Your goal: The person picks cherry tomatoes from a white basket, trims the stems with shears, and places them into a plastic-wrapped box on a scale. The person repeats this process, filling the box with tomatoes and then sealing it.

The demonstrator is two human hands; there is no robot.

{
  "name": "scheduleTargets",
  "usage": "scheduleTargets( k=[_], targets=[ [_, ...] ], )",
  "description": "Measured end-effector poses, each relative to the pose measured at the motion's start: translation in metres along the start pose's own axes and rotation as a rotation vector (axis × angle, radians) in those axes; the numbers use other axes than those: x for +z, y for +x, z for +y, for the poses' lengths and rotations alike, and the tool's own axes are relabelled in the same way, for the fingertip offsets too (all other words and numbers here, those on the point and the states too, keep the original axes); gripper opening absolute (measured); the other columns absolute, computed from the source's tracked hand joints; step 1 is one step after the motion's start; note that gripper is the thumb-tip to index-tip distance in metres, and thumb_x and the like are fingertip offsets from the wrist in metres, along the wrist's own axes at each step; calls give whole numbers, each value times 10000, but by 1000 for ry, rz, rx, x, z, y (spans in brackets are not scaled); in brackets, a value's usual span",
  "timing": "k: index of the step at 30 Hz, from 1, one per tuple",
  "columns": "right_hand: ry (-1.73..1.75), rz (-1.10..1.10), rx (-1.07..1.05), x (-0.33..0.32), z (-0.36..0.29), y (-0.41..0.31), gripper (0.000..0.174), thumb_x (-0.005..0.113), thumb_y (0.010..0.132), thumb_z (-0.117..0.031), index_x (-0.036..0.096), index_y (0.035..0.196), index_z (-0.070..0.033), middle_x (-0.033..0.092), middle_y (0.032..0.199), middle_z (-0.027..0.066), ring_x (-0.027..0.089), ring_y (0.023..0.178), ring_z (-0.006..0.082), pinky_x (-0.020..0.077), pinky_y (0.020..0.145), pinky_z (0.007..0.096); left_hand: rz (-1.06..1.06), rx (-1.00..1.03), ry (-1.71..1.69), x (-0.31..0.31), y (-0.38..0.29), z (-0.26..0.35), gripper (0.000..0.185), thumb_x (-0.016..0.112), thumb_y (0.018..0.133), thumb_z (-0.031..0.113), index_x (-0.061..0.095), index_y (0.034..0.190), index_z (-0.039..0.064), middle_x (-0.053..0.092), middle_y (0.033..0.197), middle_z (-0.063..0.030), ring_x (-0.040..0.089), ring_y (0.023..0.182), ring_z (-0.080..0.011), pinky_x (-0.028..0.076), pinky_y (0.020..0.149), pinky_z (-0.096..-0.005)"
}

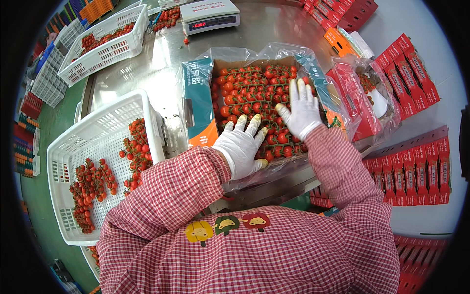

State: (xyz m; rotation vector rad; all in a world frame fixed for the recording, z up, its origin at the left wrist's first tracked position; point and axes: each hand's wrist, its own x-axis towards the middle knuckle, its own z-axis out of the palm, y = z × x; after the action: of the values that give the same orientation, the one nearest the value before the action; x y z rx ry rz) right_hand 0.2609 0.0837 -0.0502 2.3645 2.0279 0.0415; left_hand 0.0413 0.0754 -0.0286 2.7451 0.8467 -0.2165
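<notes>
Rows of cherry tomatoes on the vine (253,97) fill a cardboard box (200,106) lined with clear plastic film (237,53). My left hand (240,147), in a white glove with yellowed fingertips, rests palm down over the near left part of the fruit, fingers spread. On the right side of the same box, my right hand (303,106) lies flat on the tomatoes, gloved alike, its thumb apart from the fingers. Neither hand grips anything. The tomatoes beneath both palms are hidden.
A white plastic crate (99,143) with tomato clusters stands at left, another crate (128,42) behind it. A weighing scale (210,16) sits at the back of the steel table (257,33). Right of the box is a red carton (352,106) in film; stacked red cartons (411,172) stand beyond.
</notes>
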Motion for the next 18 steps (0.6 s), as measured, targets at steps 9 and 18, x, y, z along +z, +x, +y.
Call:
scheduleTargets(
  k=[9, 18],
  targets=[
    [167, 240, -36, 58, 70, 100, 667, 492, 939, -472, 444, 1391, 16, 445, 1431, 238, 415, 1339, 351, 298, 1140, 420, 184, 97, -277, -22, -21, 1, 544, 669, 758, 344, 577, 1210, 55, 576, 1205, -167, 559, 1129, -322, 443, 940, -455],
    [300, 59, 158, 86, 111, 125, 671, 425, 1008, -460, 248, 1521, -67, 299, 1551, 162, 300, 1415, 323, 232, 1168, 398, 615, -538, -465, 65, -271, -151, 241, 645, 850, 172, 676, 1056, 51, 686, 946, -136, 669, 819, -277, 557, 779, -373]
  ],
)
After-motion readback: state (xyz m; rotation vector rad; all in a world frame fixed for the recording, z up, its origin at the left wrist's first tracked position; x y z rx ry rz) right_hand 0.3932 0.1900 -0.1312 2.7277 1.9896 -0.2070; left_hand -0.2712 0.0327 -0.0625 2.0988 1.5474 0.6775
